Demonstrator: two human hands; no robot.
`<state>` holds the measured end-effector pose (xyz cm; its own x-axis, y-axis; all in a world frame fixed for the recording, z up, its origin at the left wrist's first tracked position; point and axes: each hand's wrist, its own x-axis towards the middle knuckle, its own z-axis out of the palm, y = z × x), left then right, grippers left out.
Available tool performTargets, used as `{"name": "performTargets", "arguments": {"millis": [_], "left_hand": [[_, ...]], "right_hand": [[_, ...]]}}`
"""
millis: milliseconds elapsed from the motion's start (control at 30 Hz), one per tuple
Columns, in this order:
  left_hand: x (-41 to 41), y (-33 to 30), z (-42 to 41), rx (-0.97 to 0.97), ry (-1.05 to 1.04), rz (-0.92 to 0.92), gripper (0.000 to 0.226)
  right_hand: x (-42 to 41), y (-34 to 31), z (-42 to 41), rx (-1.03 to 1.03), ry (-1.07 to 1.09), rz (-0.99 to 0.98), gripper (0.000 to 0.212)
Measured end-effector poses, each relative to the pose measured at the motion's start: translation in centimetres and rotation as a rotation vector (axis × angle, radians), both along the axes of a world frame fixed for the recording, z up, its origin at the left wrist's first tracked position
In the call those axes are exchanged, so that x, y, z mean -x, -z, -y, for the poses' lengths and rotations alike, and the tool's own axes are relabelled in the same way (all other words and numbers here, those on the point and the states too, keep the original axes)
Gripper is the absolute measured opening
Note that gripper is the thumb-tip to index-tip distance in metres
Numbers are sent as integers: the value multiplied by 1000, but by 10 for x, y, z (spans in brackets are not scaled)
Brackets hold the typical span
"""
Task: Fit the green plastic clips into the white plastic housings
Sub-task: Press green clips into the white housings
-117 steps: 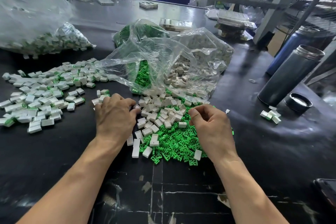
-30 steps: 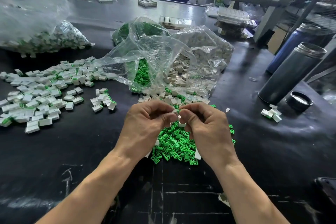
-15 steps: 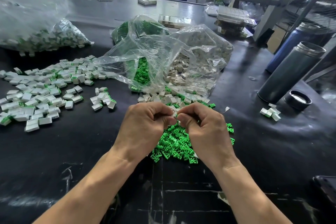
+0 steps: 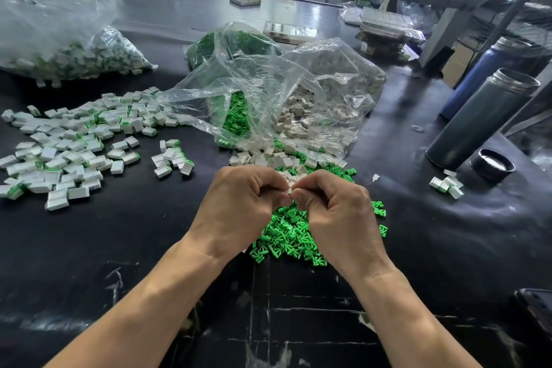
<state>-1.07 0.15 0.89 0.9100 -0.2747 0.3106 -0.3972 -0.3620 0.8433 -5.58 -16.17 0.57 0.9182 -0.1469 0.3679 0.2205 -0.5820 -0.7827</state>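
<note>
My left hand (image 4: 239, 206) and my right hand (image 4: 337, 215) meet fingertip to fingertip above the table's middle, both pinching a small white housing (image 4: 289, 187) between them. Whether a clip sits in it is hidden by my fingers. Under my hands lies a heap of loose green clips (image 4: 291, 236). Beyond them is a scatter of empty white housings (image 4: 268, 158). A clear bag (image 4: 268, 92) behind spills more green clips and white housings.
A spread of assembled white-and-green pieces (image 4: 68, 146) covers the table's left; a small group (image 4: 173, 158) lies nearer. A filled bag (image 4: 65, 60) sits at back left. At right stand a grey flask (image 4: 481, 116), its lid (image 4: 491, 161), a blue bottle (image 4: 475, 78) and three pieces (image 4: 446, 184).
3.9 s ago my hands were apart, reaching into the piles. They have since come together over the green clips and stay pressed at the fingertips on the housing.
</note>
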Motion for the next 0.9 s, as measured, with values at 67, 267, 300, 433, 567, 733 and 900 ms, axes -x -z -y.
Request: {"name": "performTargets", "arguments": {"millis": [67,267,300,433,567,733,900], "left_hand": [[-2,2,0,62,-9,-72,24],[-2,-2,4,357,37,-234,20],[-1,-3,5,377,49,-234,17],[1,-5,6,342,82,-199,9],[4,-6,10,291,100,-184,8],[9,-6,13,295,139,-195,7],[12,-6,18,283,134,-210,10]], "right_hand": [[-1,2,0,-127,-17,-49,13],[-1,-1,-8,-416,-23,-21,14],[-2,-3,-9,-449,-7,-18,13],[-3,-9,-8,-582,2,-142,48],[-2,-8,-15,-585,-69,-325,65],[-5,-4,-22,-603,-86,-298,62],[-6,-2,-25,-605,-48,-245,54]]}}
